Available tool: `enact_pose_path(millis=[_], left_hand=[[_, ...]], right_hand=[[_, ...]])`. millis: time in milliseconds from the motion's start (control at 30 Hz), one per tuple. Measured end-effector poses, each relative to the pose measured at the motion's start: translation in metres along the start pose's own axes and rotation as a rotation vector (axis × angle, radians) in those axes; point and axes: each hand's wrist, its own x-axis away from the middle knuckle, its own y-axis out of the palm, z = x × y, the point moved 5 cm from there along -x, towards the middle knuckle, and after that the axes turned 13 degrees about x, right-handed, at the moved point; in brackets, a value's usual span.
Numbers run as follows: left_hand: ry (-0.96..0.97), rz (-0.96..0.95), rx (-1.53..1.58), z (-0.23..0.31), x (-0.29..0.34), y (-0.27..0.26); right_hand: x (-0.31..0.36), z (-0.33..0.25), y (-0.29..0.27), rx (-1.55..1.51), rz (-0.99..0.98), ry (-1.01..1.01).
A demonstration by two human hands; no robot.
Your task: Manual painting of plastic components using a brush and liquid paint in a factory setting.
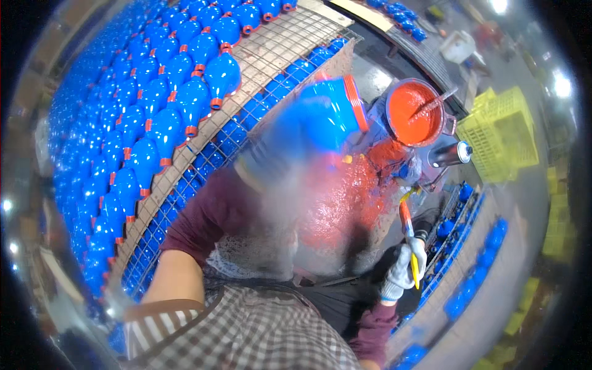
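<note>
The paint pot (419,102) is full of bright red paint, and a stick (435,103) leans in it. To the left of the pot is a big blue thing (330,117) with a red edge, the piece being worked on. The left hand (265,151) is behind it and looks to be holding it, but it is too smeared to tell how the fingers stand. The right hand (404,265), in a glove, is closed around a brush (406,219) with a red end. It is closer to the person than the pot, and well apart from the blue thing.

Far to the left of the pot, rows of blue pieces (179,68) with red ends sit on a rack (216,126). A spray can (447,154) is just beside the pot.

I think this is the painting step. The next move seems to call for steady hands and the brush brought up to the blue edge, without drips.
</note>
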Motion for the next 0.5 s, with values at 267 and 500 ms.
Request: enact_pose_path(millis=[267,500], left_hand=[[0.268,0.237,-1.233,0.161,-0.082,-0.046],[-0.07,0.835,-2.296,0.185,-0.096,-0.058]], right_hand=[[0.118,-0.061,0.061,0.534,-0.187,-0.932],[0.127,-0.045,0.06,0.461,-0.288,-0.883]])
